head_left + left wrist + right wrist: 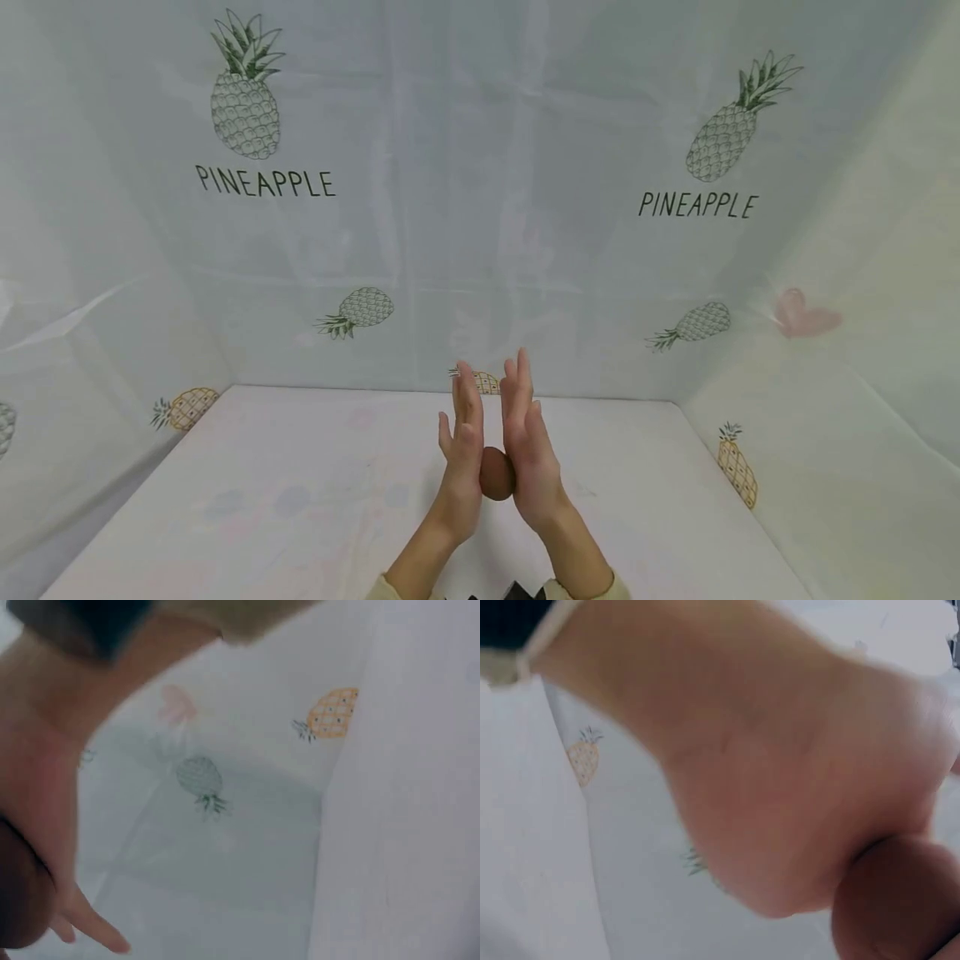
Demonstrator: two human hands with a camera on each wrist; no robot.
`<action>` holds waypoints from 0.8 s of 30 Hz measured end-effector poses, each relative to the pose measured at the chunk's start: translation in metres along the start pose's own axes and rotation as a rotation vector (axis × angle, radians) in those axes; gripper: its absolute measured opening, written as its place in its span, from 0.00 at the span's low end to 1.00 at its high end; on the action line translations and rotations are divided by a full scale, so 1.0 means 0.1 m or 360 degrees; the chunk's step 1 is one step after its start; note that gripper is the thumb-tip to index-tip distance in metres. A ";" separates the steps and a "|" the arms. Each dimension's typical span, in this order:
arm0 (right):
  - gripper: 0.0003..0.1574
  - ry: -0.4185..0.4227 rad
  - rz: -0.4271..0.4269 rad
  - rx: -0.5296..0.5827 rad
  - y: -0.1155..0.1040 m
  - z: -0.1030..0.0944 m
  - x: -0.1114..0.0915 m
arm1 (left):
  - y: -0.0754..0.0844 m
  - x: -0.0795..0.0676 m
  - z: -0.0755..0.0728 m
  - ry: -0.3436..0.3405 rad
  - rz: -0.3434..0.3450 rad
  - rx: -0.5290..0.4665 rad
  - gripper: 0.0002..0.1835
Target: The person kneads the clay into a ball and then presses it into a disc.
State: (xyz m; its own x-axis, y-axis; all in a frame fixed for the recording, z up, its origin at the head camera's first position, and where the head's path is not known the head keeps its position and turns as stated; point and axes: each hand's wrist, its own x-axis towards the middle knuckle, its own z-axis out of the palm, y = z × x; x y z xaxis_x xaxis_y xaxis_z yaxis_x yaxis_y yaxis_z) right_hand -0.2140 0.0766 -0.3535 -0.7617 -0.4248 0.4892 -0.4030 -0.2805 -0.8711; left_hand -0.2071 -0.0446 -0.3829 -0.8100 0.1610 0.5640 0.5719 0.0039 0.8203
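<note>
Head view: two bare hands reach in from the bottom edge over a pale worktop [315, 467], pressing a brown, rounded ball [497, 475] between them. The left hand [462, 458] and the right hand [531, 462] stand palm facing palm, their fingers stretched out straight and leading away from the wrists rather than curling around anything. The ball sits low between the palms, touching both of them, while the fingertips of the two hands remain apart with a narrow gap between. Cream sleeves [613, 588] end just past the wrists, and a dark angular object, too cropped to identify, shows between them at the bottom edge.

In the left wrist view the ball is cut off by the lower left edge, beside the palm, with a few fingers extending below. In the right wrist view the ball lies against the palm near the lower right corner; that hand's fingers are mostly out of the picture there.

Behind the worktop hangs a pale sheet [465, 208] printed with pineapples. Two large green pineapple drawings [245, 114] each have the word "PINEAPPLE" lettered below, and smaller green and orange pineapples are scattered lower down and on the sides. One orange pineapple [487, 382] is partly hidden behind the fingers. A pink heart-like print [804, 317] marks the right side.
</note>
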 end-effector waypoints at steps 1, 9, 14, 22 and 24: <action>0.37 0.0017 0.0001 0.0010 0.02 -0.02 0.01 | 0.02 -0.01 0.02 -0.0016 0.0017 0.0004 0.32; 0.37 0.0008 0.0142 0.0104 0.22 0.01 0.06 | 0.17 -0.05 0.00 0.0009 0.0261 0.0220 0.35; 0.37 -0.0109 0.0185 0.0114 0.21 0.14 0.03 | 0.19 0.00 -0.15 0.0120 0.0177 0.0153 0.37; 0.36 -0.0093 0.0084 0.0071 0.01 0.19 -0.01 | 0.05 0.05 -0.20 0.0112 0.0033 0.0049 0.35; 0.36 -0.0074 0.0033 0.0068 -0.02 0.15 -0.02 | 0.01 0.04 -0.16 0.0086 0.0016 0.0031 0.34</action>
State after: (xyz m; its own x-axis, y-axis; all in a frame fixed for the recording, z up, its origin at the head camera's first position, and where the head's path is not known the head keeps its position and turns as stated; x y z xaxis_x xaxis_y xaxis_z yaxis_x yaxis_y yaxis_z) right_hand -0.2042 0.0649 -0.3519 -0.7449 -0.4700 0.4735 -0.3648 -0.3073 -0.8789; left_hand -0.2121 -0.0594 -0.3784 -0.8098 0.1078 0.5767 0.5818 0.0220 0.8130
